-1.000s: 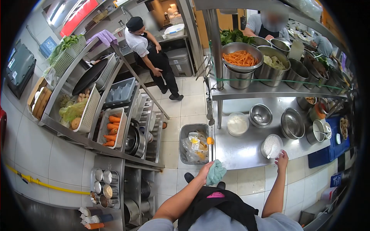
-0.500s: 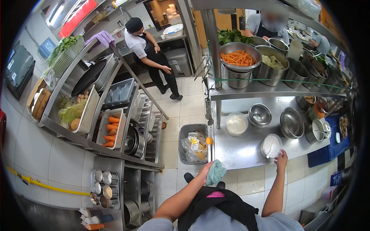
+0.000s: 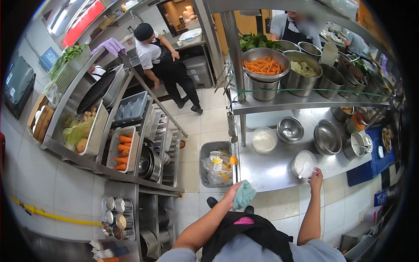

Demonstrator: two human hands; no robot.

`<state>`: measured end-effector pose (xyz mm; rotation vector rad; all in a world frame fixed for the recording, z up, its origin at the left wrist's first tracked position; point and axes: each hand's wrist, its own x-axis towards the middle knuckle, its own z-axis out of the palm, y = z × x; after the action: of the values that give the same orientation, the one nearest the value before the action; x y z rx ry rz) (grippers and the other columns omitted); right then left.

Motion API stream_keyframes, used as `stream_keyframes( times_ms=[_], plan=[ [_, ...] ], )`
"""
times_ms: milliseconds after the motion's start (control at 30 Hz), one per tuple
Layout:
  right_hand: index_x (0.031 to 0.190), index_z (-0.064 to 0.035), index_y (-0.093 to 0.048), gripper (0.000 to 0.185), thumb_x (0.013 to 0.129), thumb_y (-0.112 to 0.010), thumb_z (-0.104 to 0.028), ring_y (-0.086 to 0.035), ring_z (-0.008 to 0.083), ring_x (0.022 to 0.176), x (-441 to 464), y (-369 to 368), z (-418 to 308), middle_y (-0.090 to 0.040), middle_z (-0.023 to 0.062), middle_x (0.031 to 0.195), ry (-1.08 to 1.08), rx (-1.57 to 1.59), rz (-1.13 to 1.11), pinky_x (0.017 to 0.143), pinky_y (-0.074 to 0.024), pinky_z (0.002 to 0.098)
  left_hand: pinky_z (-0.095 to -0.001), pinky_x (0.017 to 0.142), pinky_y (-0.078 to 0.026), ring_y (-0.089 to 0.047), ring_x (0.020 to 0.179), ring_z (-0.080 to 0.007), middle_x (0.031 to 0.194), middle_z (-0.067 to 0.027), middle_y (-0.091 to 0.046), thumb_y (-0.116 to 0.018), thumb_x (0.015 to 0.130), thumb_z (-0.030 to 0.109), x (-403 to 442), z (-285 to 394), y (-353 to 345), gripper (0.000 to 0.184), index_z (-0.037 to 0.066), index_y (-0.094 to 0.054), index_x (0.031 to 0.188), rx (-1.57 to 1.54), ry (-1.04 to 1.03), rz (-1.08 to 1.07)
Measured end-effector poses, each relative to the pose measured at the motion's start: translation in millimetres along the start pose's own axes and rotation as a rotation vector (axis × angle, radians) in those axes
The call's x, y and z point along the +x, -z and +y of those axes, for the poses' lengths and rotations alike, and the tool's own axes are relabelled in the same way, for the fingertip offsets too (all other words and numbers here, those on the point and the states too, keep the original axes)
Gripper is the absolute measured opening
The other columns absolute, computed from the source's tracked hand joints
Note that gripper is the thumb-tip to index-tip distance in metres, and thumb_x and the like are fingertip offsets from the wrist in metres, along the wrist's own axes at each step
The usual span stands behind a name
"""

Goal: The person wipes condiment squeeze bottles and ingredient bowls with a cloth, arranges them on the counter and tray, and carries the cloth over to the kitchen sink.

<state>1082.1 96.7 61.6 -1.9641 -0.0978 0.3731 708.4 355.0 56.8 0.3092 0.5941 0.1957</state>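
Note:
A crumpled green cloth [image 3: 244,195] is held in my left hand [image 3: 231,194], near the front left corner of the steel table [image 3: 270,174]. My right hand [image 3: 315,179] is closed at the near rim of a tub of white powder [image 3: 303,163]; what its fingers pinch is too small to make out. A white spoon [image 3: 302,171] leans in that tub. Behind it stand a second white-filled tub [image 3: 264,140], a small metal bowl [image 3: 290,129] and a larger metal bowl [image 3: 327,137].
A grey bin [image 3: 217,165] with rubbish stands left of the table. Shelves with carrots [image 3: 123,150] are at the left. A co-worker [image 3: 163,61] stands in the aisle. The overhead shelf [image 3: 305,100] holds pots; another person [image 3: 283,28] is behind it.
The view has shifted slightly. The co-worker in the aisle has lowered an arm and turned. Another person now shows behind the left shelf. My left hand still holds the cloth.

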Motion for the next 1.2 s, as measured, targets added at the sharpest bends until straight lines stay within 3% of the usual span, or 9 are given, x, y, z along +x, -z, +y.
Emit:
stream_keyframes(
  times_ms=[200,233,300,333,400,633,867,967,1200],
  plan=[
    [0.124,-0.0072,-0.058,0.031,0.094,-0.048,-0.008,-0.057,0.0123,0.059,0,-19,13,-0.059,0.0075,0.088,0.117,-0.066,-0.012,0.046,-0.0466,0.0261,-0.0412,0.085,-0.058,-0.069,0.095,-0.028,0.105,-0.0115,-0.069,-0.045,0.102,0.026,-6,5,-13,0.027,0.006,-0.06,0.113,-0.002,0.037,0.031],
    [0.125,-0.0076,-0.058,0.032,0.094,-0.05,-0.007,-0.054,0.0122,0.056,34,-28,74,-0.06,0.0086,0.089,0.215,-0.034,0.007,0.045,-0.0458,0.0269,-0.0416,0.085,-0.058,-0.069,0.096,-0.0286,0.105,-0.0118,-0.069,-0.045,0.102,0.027,-6,4,-15,0.029,0.006,-0.061,0.113,-0.056,0.098,-0.002],
    [0.128,-0.0085,-0.057,0.035,0.094,-0.052,-0.007,-0.056,0.0154,0.058,17,-37,71,-0.063,0.0109,0.093,0.411,-0.091,0.067,0.047,-0.0489,0.0291,-0.0423,0.088,-0.057,-0.069,0.097,-0.0294,0.103,-0.0119,-0.069,-0.044,0.102,0.027,-7,8,-26,0.03,0.005,-0.062,0.11,-0.041,0.17,-0.041],
    [0.127,-0.0078,-0.058,0.034,0.094,-0.053,-0.008,-0.061,0.0179,0.062,-14,-33,14,-0.063,0.0126,0.098,0.221,-0.075,-0.035,0.05,-0.0523,0.0307,-0.0423,0.088,-0.057,-0.069,0.097,-0.0294,0.103,-0.0119,-0.069,-0.044,0.102,0.027,-5,6,-38,0.03,0.005,-0.062,0.11,-0.04,0.23,-0.054],
    [0.123,-0.0066,-0.061,0.028,0.096,-0.054,-0.011,-0.064,0.0178,0.062,-32,-38,-20,-0.063,0.0111,0.091,0.176,-0.096,-0.103,0.052,-0.0555,0.0316,-0.0421,0.089,-0.057,-0.069,0.096,-0.0286,0.103,-0.0119,-0.069,-0.046,0.101,0.024,-10,10,-57,0.027,0.005,-0.063,0.11,-0.006,0.032,0.012],
    [0.126,-0.0044,-0.059,0.03,0.098,-0.05,-0.009,-0.063,0.0154,0.06,-31,-52,-19,-0.063,0.0104,0.092,0.156,-0.054,-0.174,0.049,-0.0536,0.0287,-0.045,0.093,-0.056,-0.069,0.1,-0.0296,0.108,-0.0131,-0.069,-0.049,0.1,0.023,13,-5,-25,0.027,0.004,-0.061,0.113,-0.005,-0.07,-0.001],
    [0.127,-0.0018,-0.058,0.032,0.097,-0.049,-0.007,-0.061,0.0134,0.061,-29,-51,-23,-0.059,0.008,0.09,0.169,-0.057,-0.227,0.05,-0.0539,0.0267,-0.0379,0.083,-0.058,-0.07,0.091,-0.0224,0.099,-0.0085,-0.068,-0.051,0.1,0.019,5,-10,-38,0.02,0.006,-0.063,0.108,0.043,-0.041,0.042],
    [0.127,-0.0009,-0.058,0.031,0.098,-0.048,-0.007,-0.06,0.0131,0.062,-30,-50,-25,-0.058,0.0074,0.09,0.154,-0.043,-0.244,0.052,-0.0539,0.0261,-0.0425,0.085,-0.059,-0.071,0.094,-0.0275,0.102,-0.0111,-0.069,-0.049,0.102,0.022,5,-12,-38,0.022,0.006,-0.061,0.111,0.024,-0.039,0.003],
    [0.128,-0.006,-0.058,0.033,0.098,-0.048,-0.009,-0.058,0.0106,0.063,-26,-50,-23,-0.055,0.0045,0.092,0.123,-0.006,-0.285,0.05,-0.0522,0.0243,-0.0359,0.081,-0.057,-0.068,0.086,-0.0201,0.095,-0.0071,-0.066,-0.049,0.102,0.022,6,-15,-42,0.02,0.006,-0.062,0.104,0.073,-0.075,0.054]
  ],
)
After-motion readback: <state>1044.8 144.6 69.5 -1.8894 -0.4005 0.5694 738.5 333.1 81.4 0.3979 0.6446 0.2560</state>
